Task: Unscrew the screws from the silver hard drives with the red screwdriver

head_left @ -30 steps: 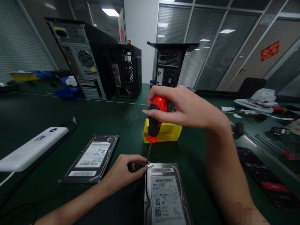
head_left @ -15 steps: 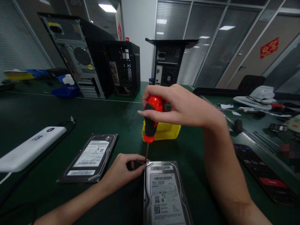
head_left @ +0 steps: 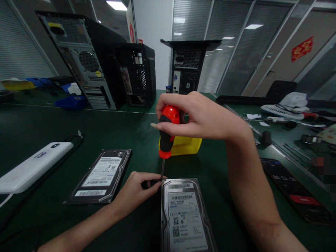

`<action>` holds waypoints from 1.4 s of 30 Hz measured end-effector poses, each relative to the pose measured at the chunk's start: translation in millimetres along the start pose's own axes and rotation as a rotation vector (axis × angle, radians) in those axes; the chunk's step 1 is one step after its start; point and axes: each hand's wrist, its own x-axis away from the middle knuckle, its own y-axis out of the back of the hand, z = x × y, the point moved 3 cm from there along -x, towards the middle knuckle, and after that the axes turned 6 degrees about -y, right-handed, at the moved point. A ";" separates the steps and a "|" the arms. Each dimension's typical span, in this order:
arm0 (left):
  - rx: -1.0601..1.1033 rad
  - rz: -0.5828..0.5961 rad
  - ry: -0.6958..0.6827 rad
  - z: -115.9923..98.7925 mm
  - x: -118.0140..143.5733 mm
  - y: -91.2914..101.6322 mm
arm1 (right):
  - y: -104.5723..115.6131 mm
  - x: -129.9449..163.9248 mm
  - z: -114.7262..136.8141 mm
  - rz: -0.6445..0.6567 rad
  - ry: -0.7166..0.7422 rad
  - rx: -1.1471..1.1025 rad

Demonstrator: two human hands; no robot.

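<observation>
Right hand: closed around screwdriver, held upright.
Left hand: fingers pinched narrow at tip, steadying hard drive corner.
Advice: shaft best kept vertical, pressure downward.

Your desk has a dark green top. On it lie two hard drives, a yellow bin, a white box, three computer cases at the far edge, and tools at right.
</observation>
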 end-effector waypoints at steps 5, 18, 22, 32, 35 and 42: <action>0.030 0.012 -0.006 1.7 0.5 -0.9 | 0.7 1.1 0.8 -0.002 0.006 0.022; 0.060 -0.001 -0.033 3.8 -0.9 -1.2 | 0.7 1.4 1.0 -0.016 0.018 0.030; 0.062 0.017 -0.048 5.1 -0.4 -0.5 | 0.9 1.6 0.9 -0.026 0.022 0.039; 0.047 0.018 -0.039 4.3 1.2 -0.3 | 1.0 2.7 1.1 -0.014 0.028 0.042; 0.030 0.026 -0.028 4.8 1.6 -0.8 | 1.7 2.8 0.9 -0.016 0.027 0.047; -0.008 0.003 -0.040 3.6 0.1 -0.6 | 2.5 3.4 1.2 -0.017 0.005 0.030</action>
